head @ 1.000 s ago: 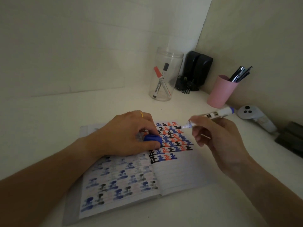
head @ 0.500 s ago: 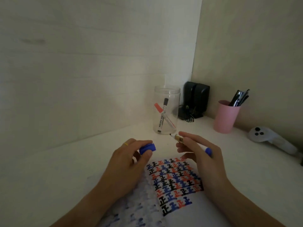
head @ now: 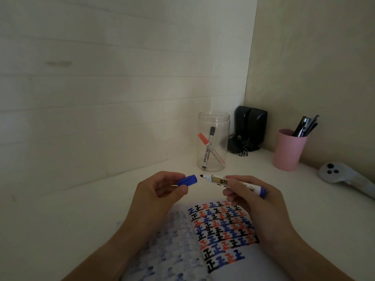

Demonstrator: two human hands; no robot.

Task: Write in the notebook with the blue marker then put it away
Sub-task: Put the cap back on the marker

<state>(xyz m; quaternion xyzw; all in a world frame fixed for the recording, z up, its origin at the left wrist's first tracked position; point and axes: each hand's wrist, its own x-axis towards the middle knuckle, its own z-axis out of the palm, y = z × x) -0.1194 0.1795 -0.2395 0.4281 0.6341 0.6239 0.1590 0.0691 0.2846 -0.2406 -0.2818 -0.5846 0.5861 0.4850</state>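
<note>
Above the open lined notebook, we are pinching the small blue plastic cap in our left hand and gripping the white blue-ended marker in our right hand. Its long axis is lying nearly level, tip facing the cap's mouth just apart, so capping is looking like a short push together.

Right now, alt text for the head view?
Above an open notebook filled with black, red and blue marks, the left hand holds a blue cap just short of the bare tip of the marker in the right hand. Behind stand a clear jar with two markers and a pink cup of pens.
</note>
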